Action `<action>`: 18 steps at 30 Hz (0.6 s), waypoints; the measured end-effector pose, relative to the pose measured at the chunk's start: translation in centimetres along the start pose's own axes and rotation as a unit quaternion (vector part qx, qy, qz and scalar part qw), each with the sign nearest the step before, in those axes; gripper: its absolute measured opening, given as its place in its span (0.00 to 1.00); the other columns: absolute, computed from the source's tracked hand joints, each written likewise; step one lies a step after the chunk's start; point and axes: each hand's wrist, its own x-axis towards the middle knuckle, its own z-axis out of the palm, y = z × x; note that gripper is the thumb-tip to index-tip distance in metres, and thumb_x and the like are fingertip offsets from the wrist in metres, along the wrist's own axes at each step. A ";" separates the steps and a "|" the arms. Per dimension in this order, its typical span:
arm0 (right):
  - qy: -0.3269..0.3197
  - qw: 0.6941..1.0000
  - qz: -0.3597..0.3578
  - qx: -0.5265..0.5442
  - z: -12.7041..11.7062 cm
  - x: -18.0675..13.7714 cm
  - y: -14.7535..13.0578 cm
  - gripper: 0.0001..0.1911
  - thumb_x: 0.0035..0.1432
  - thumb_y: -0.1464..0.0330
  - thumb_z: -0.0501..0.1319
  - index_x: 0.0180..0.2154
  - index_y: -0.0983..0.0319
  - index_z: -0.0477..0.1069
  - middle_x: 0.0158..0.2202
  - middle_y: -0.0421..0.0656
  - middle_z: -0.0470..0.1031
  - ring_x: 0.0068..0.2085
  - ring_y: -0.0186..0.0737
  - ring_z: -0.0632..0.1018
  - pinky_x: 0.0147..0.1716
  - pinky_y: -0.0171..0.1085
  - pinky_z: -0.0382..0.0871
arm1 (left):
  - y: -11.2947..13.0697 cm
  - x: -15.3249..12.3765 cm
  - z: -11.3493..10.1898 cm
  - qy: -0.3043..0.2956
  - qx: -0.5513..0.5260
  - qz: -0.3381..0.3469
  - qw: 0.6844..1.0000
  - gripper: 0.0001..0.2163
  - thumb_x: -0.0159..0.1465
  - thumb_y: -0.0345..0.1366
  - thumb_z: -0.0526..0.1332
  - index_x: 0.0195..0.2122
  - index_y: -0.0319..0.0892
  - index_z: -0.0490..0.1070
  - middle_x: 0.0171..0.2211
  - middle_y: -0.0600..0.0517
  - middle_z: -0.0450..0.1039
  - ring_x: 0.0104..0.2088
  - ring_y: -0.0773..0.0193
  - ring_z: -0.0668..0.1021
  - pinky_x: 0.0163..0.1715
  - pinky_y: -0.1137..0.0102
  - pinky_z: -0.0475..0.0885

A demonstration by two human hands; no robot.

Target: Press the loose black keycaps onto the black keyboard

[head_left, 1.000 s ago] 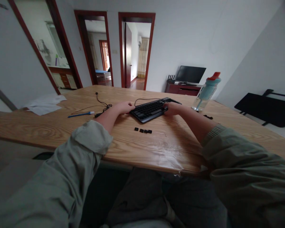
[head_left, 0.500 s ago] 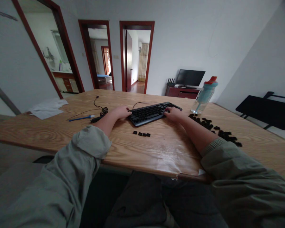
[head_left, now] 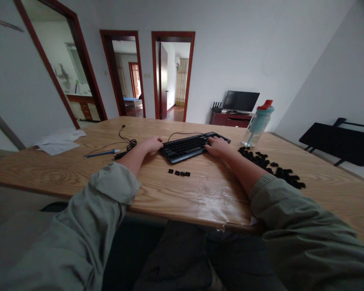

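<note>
A black computer keyboard (head_left: pixel 185 147) lies at a slant on the wooden table, its cable running off behind it. My left hand (head_left: pixel 153 144) is closed at its left end, fingertips against the edge. Over the right part of the keys, my right hand (head_left: pixel 218 147) is bent down with thumb and fingers drawn together; whatever is between them is too small to make out. Several loose black keycaps (head_left: pixel 177 173) sit in a short row in front of the keyboard. To the right of my right forearm spreads a heap of black keycaps (head_left: pixel 259 159).
A clear bottle with a red lid (head_left: pixel 257 125) stands behind the heap. On the left are a blue brush (head_left: pixel 101 153), a coiled black cable (head_left: pixel 131 144) and white paper (head_left: pixel 59 141). The table's front edge (head_left: pixel 182 217) has peeling film near my right sleeve.
The view has tilted up slightly, so everything sits a little lower and further left. Right-hand fingers have shifted slightly on the keys; my left hand stays at the keyboard's left end.
</note>
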 end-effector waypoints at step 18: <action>-0.006 0.997 -0.068 -0.034 -0.3 0.6 -1.7 0.23 0.66 0.59 0.49 0.48 0.67 0.74 0.51 0.57 0.76 0.51 0.55 0.75 0.52 0.44 0.64 | -0.2 -2.0 -1.7 -0.028 0.030 0.018 0.999 0.14 0.58 0.31 0.59 0.44 0.43 0.79 0.49 0.46 0.79 0.45 0.57 0.79 0.43 0.71 0.72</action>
